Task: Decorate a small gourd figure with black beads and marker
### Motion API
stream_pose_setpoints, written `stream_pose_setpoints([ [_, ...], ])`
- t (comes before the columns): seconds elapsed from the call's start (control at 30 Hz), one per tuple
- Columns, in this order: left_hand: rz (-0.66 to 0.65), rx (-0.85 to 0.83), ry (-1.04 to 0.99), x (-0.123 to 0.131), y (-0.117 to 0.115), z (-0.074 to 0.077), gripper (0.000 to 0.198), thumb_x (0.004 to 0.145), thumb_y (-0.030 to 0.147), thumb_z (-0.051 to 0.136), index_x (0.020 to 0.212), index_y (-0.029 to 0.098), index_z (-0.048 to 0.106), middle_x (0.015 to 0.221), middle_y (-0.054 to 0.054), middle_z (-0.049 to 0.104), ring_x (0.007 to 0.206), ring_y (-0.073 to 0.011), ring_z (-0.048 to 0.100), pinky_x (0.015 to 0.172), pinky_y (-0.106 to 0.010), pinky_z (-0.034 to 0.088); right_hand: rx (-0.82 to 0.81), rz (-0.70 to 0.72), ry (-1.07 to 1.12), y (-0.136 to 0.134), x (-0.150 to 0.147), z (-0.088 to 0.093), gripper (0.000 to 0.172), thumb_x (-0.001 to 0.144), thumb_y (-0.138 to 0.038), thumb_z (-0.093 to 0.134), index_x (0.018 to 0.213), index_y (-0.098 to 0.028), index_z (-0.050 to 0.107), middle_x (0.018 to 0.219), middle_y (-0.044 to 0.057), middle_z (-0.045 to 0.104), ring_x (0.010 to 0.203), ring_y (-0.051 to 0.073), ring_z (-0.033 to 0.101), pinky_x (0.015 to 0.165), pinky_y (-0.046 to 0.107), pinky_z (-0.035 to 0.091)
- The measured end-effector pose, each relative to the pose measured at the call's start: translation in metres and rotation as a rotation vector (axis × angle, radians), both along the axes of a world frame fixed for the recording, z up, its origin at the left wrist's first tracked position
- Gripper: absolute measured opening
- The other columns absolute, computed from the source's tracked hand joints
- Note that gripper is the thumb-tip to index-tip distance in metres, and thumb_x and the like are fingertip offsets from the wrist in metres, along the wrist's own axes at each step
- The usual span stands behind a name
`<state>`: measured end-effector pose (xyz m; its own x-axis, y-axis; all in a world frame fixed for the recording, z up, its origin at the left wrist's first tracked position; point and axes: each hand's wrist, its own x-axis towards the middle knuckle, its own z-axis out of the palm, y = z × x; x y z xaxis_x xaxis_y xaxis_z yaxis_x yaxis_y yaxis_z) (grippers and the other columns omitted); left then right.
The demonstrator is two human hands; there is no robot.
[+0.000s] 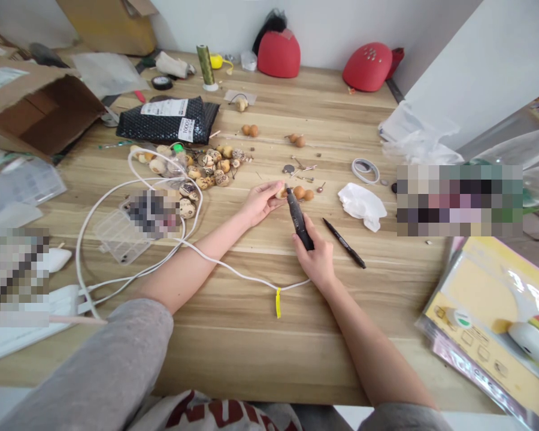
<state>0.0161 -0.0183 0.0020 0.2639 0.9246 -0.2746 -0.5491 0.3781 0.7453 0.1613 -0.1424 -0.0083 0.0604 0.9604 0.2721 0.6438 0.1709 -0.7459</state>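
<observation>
My right hand (315, 254) is wrapped round a black handheld rotary tool (297, 220), which tilts away from me toward the upper left. My left hand (261, 205) pinches a small tan gourd (281, 192), partly hidden by the fingers, right at the tool's tip. Whether the tip touches it I cannot tell. Just beyond the tool lies an orange-brown gourd (303, 193). A black marker pen (344, 242) rests to the right of my right hand. The white cord (233, 269) runs beneath my right wrist and over my left forearm, with a yellow tag (278, 303) on it.
Several patterned gourds (211, 164) are heaped at left beside a black bubble mailer (168, 120). Small metal bits (305, 167) lie ahead of my hands. To the right are a tape roll (365, 171), crumpled tissue (363, 205) and packaged sheets (489, 323). Two red cases (278, 55) stand behind.
</observation>
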Motion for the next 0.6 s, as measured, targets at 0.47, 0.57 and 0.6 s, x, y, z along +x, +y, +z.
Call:
stream_pose_setpoints([
  [0.47,0.034,-0.031,-0.027,-0.0003,0.0011,-0.0007,0.018,0.079,0.012,0.065,0.096,0.013,0.061,0.077,0.000,0.069,0.066,-0.0109,0.068,0.080,-0.030,0.056,-0.008,0.005,0.011,0.0003,0.0000,0.0017,0.054,0.084,-0.032,0.050,0.136,-0.015,0.046,0.120,0.011,0.065,0.098,0.026,0.068,0.081,0.034,0.055],
  [0.57,0.007,-0.022,-0.045,-0.0001,0.0018,-0.0017,0.007,0.080,0.013,0.064,0.086,0.011,0.061,0.075,-0.002,0.069,0.068,-0.0109,0.069,0.080,-0.027,0.055,-0.011,0.004,0.009,-0.0004,-0.0007,0.0021,0.054,0.085,-0.032,0.049,0.136,-0.016,0.045,0.119,0.011,0.066,0.089,0.024,0.070,0.077,0.033,0.056],
  [0.6,-0.003,-0.014,-0.047,-0.0002,0.0018,-0.0018,0.005,0.081,0.013,0.063,0.085,0.011,0.061,0.074,-0.002,0.069,0.068,-0.0106,0.068,0.080,-0.026,0.055,-0.008,0.014,0.006,-0.0006,-0.0009,0.0023,0.054,0.085,-0.032,0.049,0.136,-0.016,0.045,0.119,0.011,0.066,0.091,0.024,0.070,0.077,0.033,0.056],
])
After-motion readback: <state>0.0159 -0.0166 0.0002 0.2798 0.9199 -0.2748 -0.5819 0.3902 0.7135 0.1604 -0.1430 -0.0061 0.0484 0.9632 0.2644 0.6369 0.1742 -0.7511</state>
